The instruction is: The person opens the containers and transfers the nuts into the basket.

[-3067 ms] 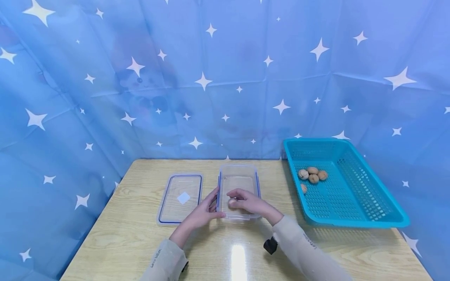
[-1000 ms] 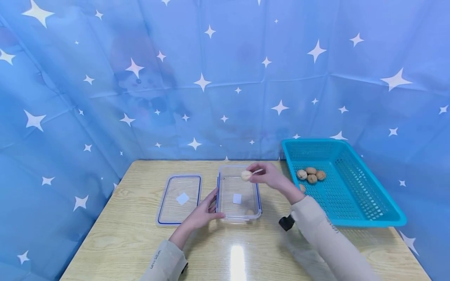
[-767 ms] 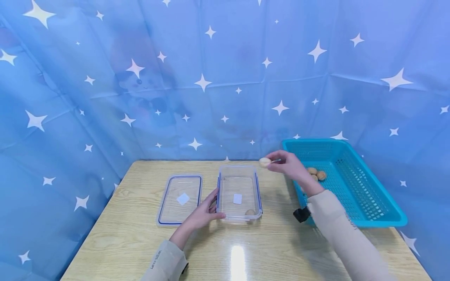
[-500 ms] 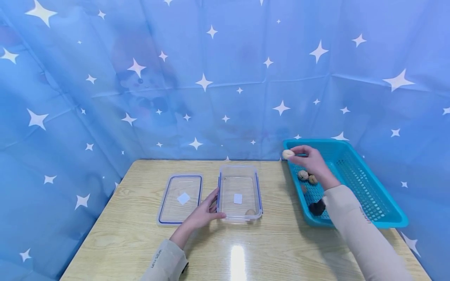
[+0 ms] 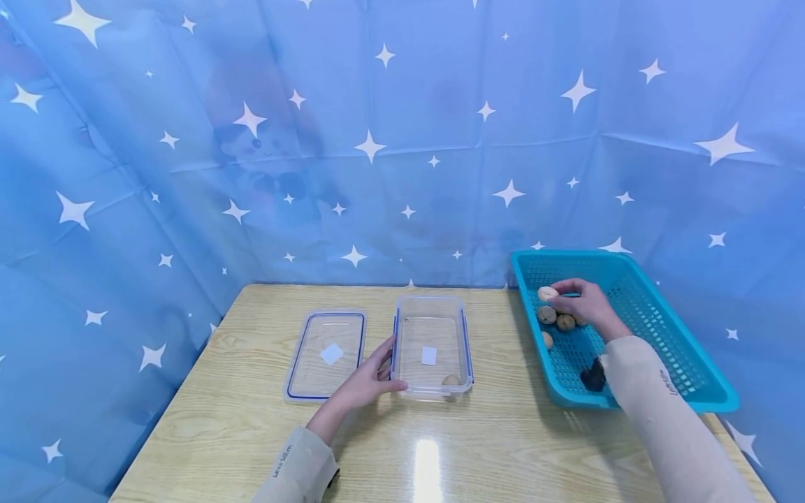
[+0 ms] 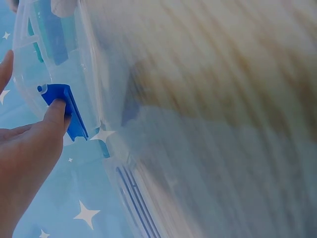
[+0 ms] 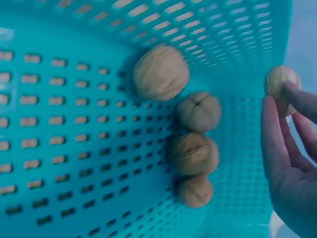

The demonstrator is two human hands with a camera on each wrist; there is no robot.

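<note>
My right hand (image 5: pixel 585 302) pinches a walnut (image 5: pixel 548 293) between thumb and fingertips, over the back left of the turquoise basket (image 5: pixel 682 314). In the right wrist view the held walnut (image 7: pixel 282 89) is apart from several walnuts (image 7: pixel 199 111) on the basket floor. My left hand (image 5: pixel 361 384) holds the front left corner of a clear plastic food container (image 5: pixel 434 302), thumb along the front and fingers on the left side. The left wrist view has a finger against its blue latch (image 6: pixel 74 116). One walnut (image 5: pixel 451 381) lies in the container's front right corner, and a white label (image 5: pixel 429 356) shows on its bottom.
A clear lid with a blue seal (image 5: pixel 327 356) lies flat left of the container. Everything stands on a wooden table (image 5: pixel 264 447), with a blue star-patterned curtain (image 5: pixel 402 140) behind. The basket is at the table's right side.
From inside the container, my right hand has lifted a walnut, carried it right past the container's rim, and lowered it into the basket area. My left hand stays at the container.
</note>
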